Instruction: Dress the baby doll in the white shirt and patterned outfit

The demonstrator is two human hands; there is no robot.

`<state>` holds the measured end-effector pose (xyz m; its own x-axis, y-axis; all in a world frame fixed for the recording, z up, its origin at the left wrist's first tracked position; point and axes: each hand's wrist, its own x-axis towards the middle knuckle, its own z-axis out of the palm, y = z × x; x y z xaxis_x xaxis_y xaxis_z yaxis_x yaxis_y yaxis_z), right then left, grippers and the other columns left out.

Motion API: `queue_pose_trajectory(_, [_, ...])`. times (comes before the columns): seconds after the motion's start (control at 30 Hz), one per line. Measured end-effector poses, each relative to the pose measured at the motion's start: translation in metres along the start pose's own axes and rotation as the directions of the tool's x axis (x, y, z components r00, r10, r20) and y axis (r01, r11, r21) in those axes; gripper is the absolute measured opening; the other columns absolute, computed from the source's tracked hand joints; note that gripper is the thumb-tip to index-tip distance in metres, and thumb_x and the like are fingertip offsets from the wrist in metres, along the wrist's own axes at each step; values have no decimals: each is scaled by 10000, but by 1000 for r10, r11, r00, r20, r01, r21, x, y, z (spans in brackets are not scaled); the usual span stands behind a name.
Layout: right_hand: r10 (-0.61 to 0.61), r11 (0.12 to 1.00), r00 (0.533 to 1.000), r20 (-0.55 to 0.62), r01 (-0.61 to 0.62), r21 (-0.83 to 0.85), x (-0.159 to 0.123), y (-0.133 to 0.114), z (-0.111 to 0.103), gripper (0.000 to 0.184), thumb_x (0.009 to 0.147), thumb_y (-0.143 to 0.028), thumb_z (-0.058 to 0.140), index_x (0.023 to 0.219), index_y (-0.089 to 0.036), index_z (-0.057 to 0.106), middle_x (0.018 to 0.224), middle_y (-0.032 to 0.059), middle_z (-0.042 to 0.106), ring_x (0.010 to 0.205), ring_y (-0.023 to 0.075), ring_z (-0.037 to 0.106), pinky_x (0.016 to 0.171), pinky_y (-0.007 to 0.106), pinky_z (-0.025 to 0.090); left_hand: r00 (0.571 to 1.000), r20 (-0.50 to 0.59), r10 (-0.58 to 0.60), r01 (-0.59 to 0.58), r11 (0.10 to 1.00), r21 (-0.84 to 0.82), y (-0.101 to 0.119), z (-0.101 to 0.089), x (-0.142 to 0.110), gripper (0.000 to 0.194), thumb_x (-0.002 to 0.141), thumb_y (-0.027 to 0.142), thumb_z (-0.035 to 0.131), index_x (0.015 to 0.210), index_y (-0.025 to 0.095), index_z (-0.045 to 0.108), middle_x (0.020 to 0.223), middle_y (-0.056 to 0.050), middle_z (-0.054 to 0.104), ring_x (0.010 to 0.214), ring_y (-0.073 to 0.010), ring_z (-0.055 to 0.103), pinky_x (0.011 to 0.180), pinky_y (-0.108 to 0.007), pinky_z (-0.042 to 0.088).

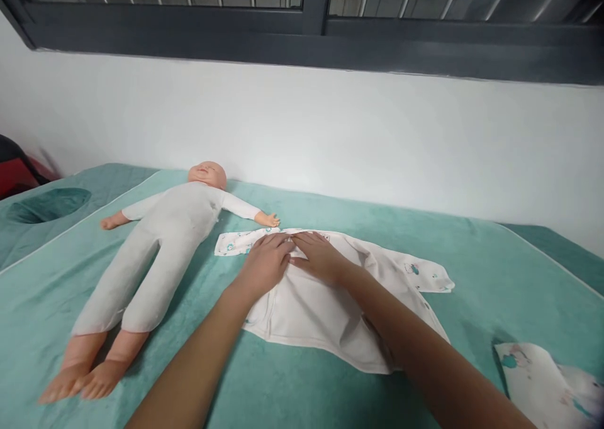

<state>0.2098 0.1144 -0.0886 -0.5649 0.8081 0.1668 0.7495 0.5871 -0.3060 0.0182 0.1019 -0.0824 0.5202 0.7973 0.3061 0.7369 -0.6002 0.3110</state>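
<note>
A white baby top (pixel 311 309) with small printed figures lies spread on the teal bed cover (pixel 495 272), sleeves out to both sides. My left hand (pixel 265 260) and my right hand (pixel 319 254) rest side by side on its upper middle, near the neckline, fingers flat and together, touching each other. To the left lies a baby doll (pixel 160 240) on its back in a plain white bodysuit, arms spread, one doll hand just above the top's left sleeve.
A second printed white garment (pixel 542 378) lies at the bed's lower right corner. A white wall (pixel 330 127) runs behind the bed under a dark window frame. A red and dark object (pixel 14 171) sits at the far left.
</note>
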Motion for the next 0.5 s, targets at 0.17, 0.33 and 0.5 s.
queue_pose_trajectory(0.17, [99,994,989,-111,-102,-23,18,2,9,336,930,-438,501,1199,-242,544,1287,68,558,1181,225,492,1025,408,348,989,-32,-141,142,990,17,-9,0,1,430,880,184,484,1301,260,533,1412,-66,494,1320,-252,412,1079,-420,355])
queue_pose_trajectory(0.33, [228,968,967,-109,-238,-82,33,8,16,366,865,-521,560,1121,-261,572,1200,63,570,1096,263,497,918,427,375,943,-96,-318,321,947,11,-6,-5,5,253,881,203,458,1070,219,626,1061,-77,656,1024,-251,575,831,-368,444])
queue_pose_trajectory(0.5, [240,965,957,-165,-253,-61,38,8,18,288,863,-459,587,1071,-260,591,1122,52,590,1070,241,507,909,382,367,856,-39,-516,491,834,-251,-11,-10,8,239,915,341,418,833,214,603,841,-31,685,790,-201,612,690,-301,421])
